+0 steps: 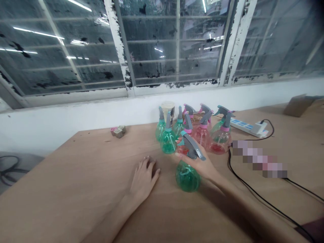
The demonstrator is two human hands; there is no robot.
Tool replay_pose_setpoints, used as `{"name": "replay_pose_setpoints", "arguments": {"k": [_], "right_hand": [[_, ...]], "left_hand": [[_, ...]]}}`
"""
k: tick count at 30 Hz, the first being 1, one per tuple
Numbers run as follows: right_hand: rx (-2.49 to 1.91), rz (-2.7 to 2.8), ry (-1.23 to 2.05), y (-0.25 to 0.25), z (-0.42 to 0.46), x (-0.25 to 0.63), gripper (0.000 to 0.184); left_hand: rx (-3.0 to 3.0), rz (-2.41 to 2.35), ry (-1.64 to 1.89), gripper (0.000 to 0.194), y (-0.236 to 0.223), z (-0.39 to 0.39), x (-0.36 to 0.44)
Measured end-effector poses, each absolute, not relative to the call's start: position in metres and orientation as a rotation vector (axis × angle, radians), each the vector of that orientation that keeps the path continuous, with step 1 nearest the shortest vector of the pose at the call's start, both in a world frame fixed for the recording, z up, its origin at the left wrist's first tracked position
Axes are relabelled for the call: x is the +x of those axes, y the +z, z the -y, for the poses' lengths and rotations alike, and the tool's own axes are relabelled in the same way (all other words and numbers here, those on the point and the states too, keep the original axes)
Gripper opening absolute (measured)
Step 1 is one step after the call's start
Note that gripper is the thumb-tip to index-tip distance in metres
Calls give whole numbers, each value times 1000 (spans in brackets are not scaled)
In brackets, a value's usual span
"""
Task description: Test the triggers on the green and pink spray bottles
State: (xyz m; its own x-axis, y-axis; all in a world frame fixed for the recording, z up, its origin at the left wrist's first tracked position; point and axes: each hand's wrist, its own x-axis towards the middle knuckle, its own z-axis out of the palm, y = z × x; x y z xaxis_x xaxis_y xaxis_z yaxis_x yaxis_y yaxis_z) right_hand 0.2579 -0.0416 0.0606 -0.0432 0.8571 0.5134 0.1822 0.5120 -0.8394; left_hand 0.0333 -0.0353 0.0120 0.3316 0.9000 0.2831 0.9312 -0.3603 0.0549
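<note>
the right hand [205, 167], its grip curled about the neck of the foremost round green plastic spray bottle [188, 179], should hold it steady, the left hand [143, 179] lying spread on the brown wooden tabletop [76, 189].

The wall [121, 114] is white and runs the full width of the view. Above it, a window [152, 37] spans the upper area in three sections. The frame [117, 40] is white; its paint is flaked, exposing dark patches on the uprights and the lower rail. Pale bars [178, 40] cross the panes in a grid. Dark blotches mark the glass. Bright linear streaks [37, 33] show across the panes. The worktop [88, 192] has a light-brown surface with its back edge along the wall and its left edge running diagonally. Grey floor [32, 160] is visible at far left.
</note>
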Motion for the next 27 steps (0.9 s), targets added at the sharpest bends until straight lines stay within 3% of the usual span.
{"name": "replay_pose_setpoints", "arguments": {"k": [18, 27], "right_hand": [[-1024, 1582, 595, 74, 51, 260, 18], [-893, 1606, 722, 69, 46, 258, 34]], "left_hand": [[-2479, 1659, -458, 41, 6, 30, 29], [-2495, 1643, -475, 40, 8, 30, 30]]}}
